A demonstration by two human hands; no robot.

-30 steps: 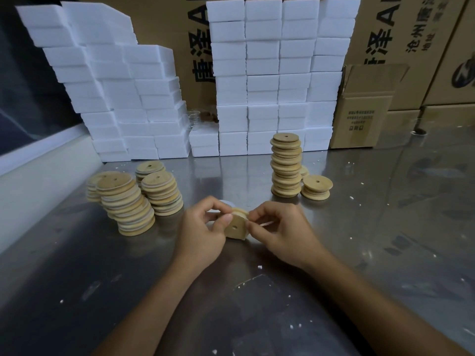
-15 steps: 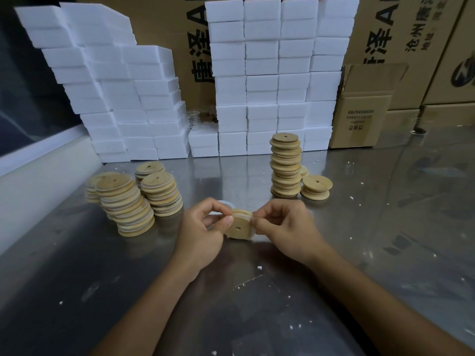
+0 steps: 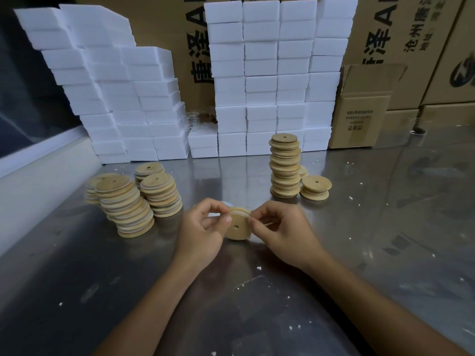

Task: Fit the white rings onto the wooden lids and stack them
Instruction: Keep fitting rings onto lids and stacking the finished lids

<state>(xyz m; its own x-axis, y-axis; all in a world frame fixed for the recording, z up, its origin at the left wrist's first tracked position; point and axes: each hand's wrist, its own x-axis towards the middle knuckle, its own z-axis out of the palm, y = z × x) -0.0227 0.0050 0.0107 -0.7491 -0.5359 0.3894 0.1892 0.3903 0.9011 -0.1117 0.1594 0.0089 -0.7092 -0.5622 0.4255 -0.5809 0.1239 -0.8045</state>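
The fingers [image 3: 217, 222] of the left hand [image 3: 203, 235] and of the right hand [image 3: 282, 232] pinch opposite edges of one wooden lid [image 3: 237, 226], held on edge just above the tabletop [image 3: 385, 227] with its centre hole facing the camera. A white ring [image 3: 240, 212] sits around the lid's groove; whether it is fully seated cannot be determined, so this step is judged to be seating in progress. To the left, three leaning stacks of lids [image 3: 128, 204] show pale bands at their edges and appear to be finished. Farther back on the right stand a tall stack [image 3: 284, 167] and a short stack [image 3: 315, 188] with no bands visible, judged to be pending. White foam blocks [image 3: 270, 78] and cardboard cartons [image 3: 365, 109] line the rear.
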